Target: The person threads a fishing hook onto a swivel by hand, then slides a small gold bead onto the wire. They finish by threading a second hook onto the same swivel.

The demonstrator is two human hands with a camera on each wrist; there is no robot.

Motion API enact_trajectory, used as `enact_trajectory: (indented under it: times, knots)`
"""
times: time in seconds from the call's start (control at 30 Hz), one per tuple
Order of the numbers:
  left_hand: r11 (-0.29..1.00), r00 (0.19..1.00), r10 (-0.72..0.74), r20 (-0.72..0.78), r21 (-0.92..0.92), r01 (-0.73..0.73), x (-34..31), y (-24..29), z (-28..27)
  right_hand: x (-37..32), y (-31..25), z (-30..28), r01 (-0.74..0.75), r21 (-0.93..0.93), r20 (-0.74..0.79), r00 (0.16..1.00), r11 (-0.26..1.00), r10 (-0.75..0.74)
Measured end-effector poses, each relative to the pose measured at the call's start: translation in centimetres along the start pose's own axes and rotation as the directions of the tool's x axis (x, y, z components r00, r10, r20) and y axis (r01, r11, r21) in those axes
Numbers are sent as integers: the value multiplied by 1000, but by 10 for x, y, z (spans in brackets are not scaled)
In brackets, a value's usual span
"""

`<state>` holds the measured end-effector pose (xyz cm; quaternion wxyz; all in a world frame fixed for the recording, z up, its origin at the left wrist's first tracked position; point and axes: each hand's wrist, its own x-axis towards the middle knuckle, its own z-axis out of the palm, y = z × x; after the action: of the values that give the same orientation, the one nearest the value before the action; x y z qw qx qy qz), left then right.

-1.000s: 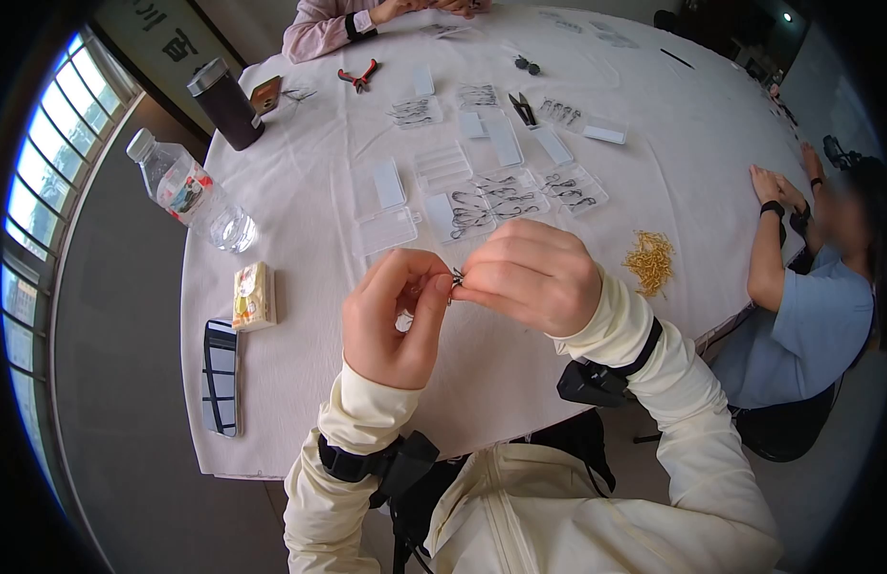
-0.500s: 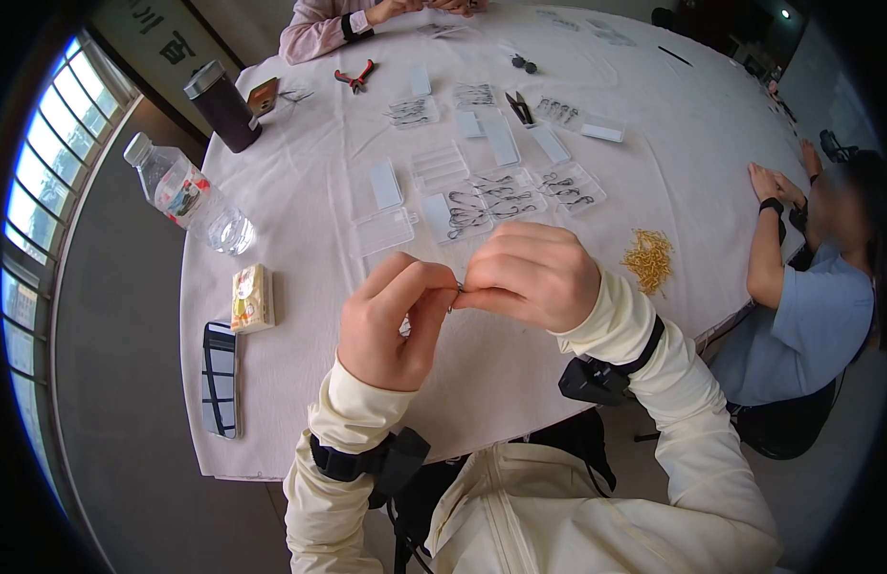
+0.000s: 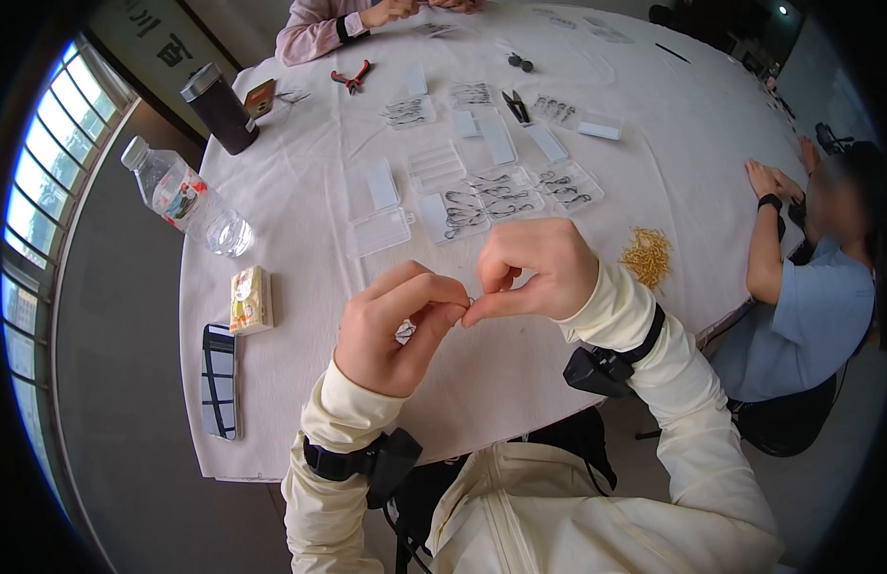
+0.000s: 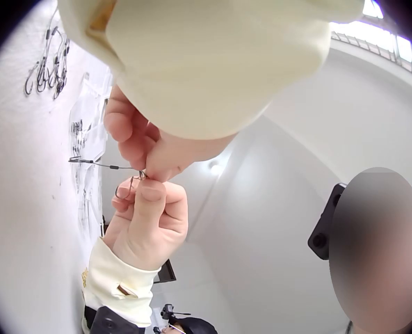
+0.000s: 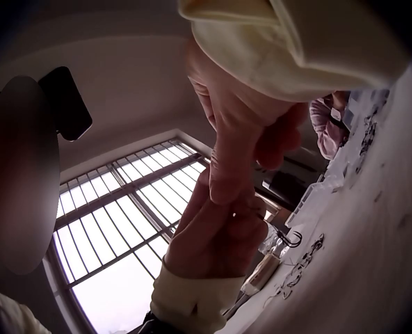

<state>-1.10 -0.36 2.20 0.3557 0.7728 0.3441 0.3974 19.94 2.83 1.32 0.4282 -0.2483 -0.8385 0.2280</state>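
Observation:
In front of the body, my left hand (image 3: 396, 325) and right hand (image 3: 539, 273) meet at their fingertips over the table. Between them, thumb and fingers of both pinch a small fishing hook rig; in the head view little of it shows. The left wrist view shows its curved hook (image 4: 119, 188) by the right fingers and a dark wire leader (image 4: 94, 163) sticking out sideways. From the right wrist, a dark hook (image 5: 289, 240) stands out beside the left hand. More small hooks (image 5: 300, 268) lie on the cloth below it.
Clear plastic boxes with hooks (image 3: 506, 196) lie ahead. A pile of small gold pieces (image 3: 646, 256) is to the right. Left stand a water bottle (image 3: 190, 201), tissue pack (image 3: 251, 298) and phone (image 3: 221, 381). Red-handled pliers (image 3: 352, 77) lie farther off. Two other people sit around the table.
The left hand has turned and shifted slightly down. The right hand's index finger has lifted and curled back, opening a gap above its thumb; the fingertips still meet at the hook rig.

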Motion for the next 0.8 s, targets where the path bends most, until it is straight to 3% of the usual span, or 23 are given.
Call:
enact_trajectory:
  times: [0.1, 0.17, 0.3, 0.37, 0.4, 0.47, 0.7, 0.8]
  knots:
    - [992, 997, -69, 35, -101, 72, -1, 3, -2, 0, -1, -1, -127, 48, 65, 990, 991, 124]
    - [984, 994, -96, 55, -145, 103, -1, 3, -2, -2, 2, 3, -271, 173, 122, 960, 947, 252]
    - [938, 979, -180, 93, -285, 200, -4, 1, -3, -5, 12, 13, -301, 304, 114, 954, 904, 279]
    - [915, 970, -214, 117, -323, 241, -4, 1, -3, -6, 14, 15, -295, 471, 87, 953, 831, 290]
    - [892, 968, -225, 113, -376, 252, -4, 2, -2, -6, 12, 14, -295, 472, 86, 953, 831, 289]
    - [866, 965, -237, 109, -427, 261, -4, 2, -2, -4, 5, 10, -394, 640, 139, 903, 659, 406]
    - [759, 964, -260, 45, -608, 233, -5, -7, -3, 0, 3, 6, -366, 665, 153, 920, 650, 362]
    - [718, 967, -255, 25, -665, 207, -4, -10, -2, 0, 4, 6, -427, 625, 259, 903, 653, 342]
